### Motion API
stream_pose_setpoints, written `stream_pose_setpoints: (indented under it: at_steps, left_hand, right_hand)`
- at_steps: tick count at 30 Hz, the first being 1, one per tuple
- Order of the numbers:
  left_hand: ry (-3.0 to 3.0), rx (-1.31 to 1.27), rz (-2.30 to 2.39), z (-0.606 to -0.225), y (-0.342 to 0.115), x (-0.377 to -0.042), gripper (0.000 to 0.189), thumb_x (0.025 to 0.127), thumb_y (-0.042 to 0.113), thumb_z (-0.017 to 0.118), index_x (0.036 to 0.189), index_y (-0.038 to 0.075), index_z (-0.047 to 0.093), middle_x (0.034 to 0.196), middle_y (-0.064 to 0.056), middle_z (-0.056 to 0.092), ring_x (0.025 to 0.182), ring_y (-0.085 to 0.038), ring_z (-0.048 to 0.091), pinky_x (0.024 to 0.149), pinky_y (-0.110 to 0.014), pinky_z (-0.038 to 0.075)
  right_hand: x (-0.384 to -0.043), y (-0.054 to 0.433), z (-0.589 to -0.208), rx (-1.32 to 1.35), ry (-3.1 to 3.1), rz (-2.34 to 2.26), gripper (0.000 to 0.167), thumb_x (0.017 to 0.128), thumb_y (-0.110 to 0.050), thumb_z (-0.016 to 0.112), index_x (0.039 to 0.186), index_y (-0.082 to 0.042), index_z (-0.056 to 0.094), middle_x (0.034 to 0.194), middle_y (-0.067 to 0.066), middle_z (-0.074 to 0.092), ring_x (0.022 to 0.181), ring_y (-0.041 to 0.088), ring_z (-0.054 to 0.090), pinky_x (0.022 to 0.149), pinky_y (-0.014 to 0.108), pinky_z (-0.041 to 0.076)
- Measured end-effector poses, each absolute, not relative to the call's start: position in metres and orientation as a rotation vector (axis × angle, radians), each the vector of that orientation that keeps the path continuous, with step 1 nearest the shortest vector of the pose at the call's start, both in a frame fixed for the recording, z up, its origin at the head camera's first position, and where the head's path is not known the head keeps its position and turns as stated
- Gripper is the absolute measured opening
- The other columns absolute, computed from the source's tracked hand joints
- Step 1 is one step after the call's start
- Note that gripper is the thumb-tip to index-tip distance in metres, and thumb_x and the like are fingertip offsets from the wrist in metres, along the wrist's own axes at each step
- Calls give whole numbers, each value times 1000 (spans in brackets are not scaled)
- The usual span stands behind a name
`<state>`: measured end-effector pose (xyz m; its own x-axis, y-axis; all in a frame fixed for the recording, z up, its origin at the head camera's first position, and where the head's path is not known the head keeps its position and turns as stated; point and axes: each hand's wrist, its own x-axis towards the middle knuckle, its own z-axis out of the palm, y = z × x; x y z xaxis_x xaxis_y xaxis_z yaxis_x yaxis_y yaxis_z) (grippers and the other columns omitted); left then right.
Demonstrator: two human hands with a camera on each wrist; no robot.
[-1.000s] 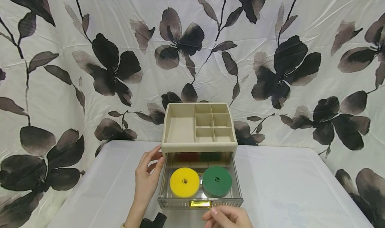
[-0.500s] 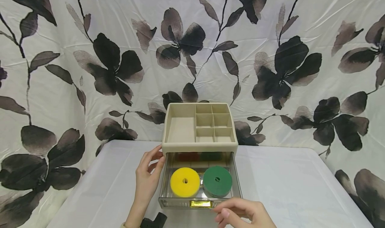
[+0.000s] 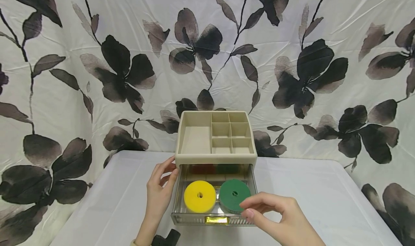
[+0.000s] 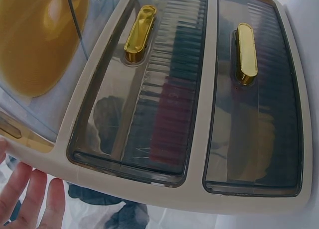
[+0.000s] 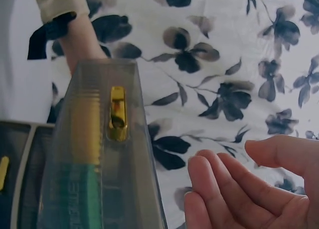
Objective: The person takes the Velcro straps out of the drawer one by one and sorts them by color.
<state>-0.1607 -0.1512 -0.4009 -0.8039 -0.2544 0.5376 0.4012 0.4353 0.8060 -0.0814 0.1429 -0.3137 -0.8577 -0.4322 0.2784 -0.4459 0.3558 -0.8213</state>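
A beige desktop organizer point(image 3: 215, 159) has its top smoky clear drawer point(image 3: 175, 216) pulled out. Inside the drawer lie a thick yellow disc point(image 3: 199, 196) and a thick green disc point(image 3: 235, 195), side by side, each with a small centre hole. My left hand point(image 3: 159, 188) rests its fingertips against the organizer's left side; its fingers point(image 4: 36, 194) touch the frame in the left wrist view. My right hand point(image 3: 282, 215) hovers over the drawer's front right corner, by the green disc, thumb and fingers apart and holding nothing. Whether its fingertips touch the disc is hard to tell.
Two closed drawers with gold handles point(image 4: 246, 55) sit below, with coloured shapes dimly visible through them. Compartments point(image 3: 194, 139) divide the organizer's top. A white cloth point(image 3: 308, 195) covers the table, and a floral curtain point(image 3: 233, 69) hangs behind. A black strap crosses the left wrist.
My right hand has moved up and right, from in front of the drawer's handle to its front right corner near the green disc. The left hand, drawer and discs stay put.
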Motion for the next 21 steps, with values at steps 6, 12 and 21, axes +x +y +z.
stream_pose_setpoints:
  at_steps: [6,12,21]
  left_hand:
    - [-2081,-116,-1405,-401,-151,-161,42,89,8,67,129,17,61,103,-1,62,97,3,55,82,-11,50]
    - [-2080,-124,-1415,-400,-151,-160,42,89,8,67,129,18,60,103,-1,61,97,2,56,82,-13,50]
    - [-2073,-140,-1404,-400,-150,-159,41,90,8,66,130,16,60,103,-3,61,97,3,55,84,-12,49]
  right_hand:
    - [-91,139,-300,833,-2569,1476,12,92,-22,65,102,-21,70,94,-9,73,82,2,64,71,23,51]
    - [-106,138,-289,846,-2661,1406,13,90,-29,67,101,-23,70,97,-7,72,86,2,62,72,24,51]
    - [-125,136,-285,942,-2739,1057,25,84,-31,74,107,-24,68,97,-13,68,90,6,61,80,26,49]
